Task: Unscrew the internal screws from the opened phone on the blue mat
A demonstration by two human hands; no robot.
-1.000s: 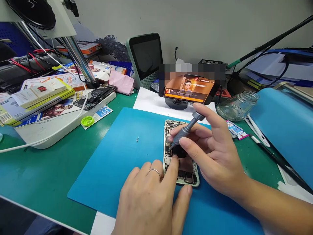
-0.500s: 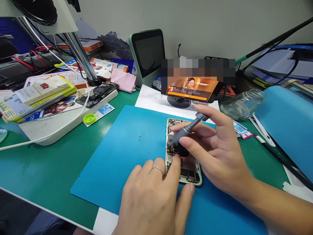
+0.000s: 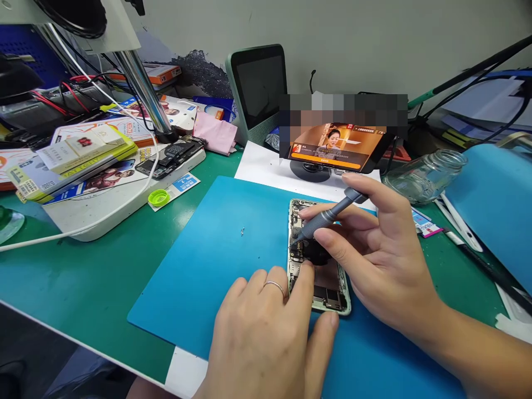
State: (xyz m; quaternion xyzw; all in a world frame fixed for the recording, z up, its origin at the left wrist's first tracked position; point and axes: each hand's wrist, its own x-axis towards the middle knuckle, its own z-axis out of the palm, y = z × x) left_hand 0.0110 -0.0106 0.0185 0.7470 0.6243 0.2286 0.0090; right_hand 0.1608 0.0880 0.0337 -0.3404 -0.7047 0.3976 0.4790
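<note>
An opened smartphone (image 3: 329,298) with a pale green frame lies on a blue mat (image 3: 199,249), its inner parts bare. My left hand (image 3: 266,327) bears on its lower left part, the index fingertip pressed inside the housing and the thumb at the bottom edge. A grey screwdriver (image 3: 320,224) is held between the fingers of my right hand (image 3: 378,249), with the index finger on its end cap. The driver slants down left, its thin tip at the phone's left edge beside a small dark board. Tiny screws (image 3: 243,231) lie on the mat left of the phone.
Behind the phone stand a lit screen (image 3: 328,147) on a round base and a grey-green smart display (image 3: 260,83). A glass jar (image 3: 430,174) and white tweezers (image 3: 461,224) are at right. Boxes (image 3: 83,149), another opened phone (image 3: 170,158) and a green cap (image 3: 158,198) are at left.
The whole view has shifted slightly, so things sit a little further right. Both hands, the screwdriver and the phone keep nearly the same places relative to each other. The lit screen's picture has changed.
</note>
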